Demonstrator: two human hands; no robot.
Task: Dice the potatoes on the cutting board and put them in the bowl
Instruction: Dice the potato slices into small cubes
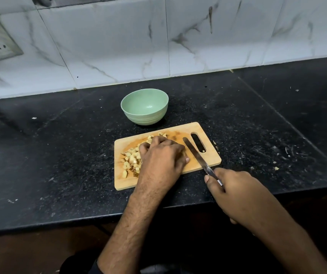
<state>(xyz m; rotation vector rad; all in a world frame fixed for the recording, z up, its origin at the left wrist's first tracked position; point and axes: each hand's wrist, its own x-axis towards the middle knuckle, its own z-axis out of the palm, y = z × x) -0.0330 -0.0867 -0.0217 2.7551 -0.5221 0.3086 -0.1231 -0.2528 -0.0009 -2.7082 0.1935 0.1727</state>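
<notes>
Gathering the small yellow-brown potato cubes (132,158) is your job now, so curl your left hand (161,159) over the pile and scoop up only what it can hold. Right now its fingers bend down over the cubes on the light wooden cutting board (208,143), but you cannot tell if that grip has closed on any yet. Your right hand (236,191) is clenched round the handle of the long silver knife (197,156), with the blade lying flat on the board, just beside your left thumb. Keep it there, pointing away. The round pale green bowl (144,106) sits behind the board with nothing in it, near its far edge. Lift the cubes straight over. The black speckled stone desk (59,151) has open room on both sides, but its front edge is close to the board.
</notes>
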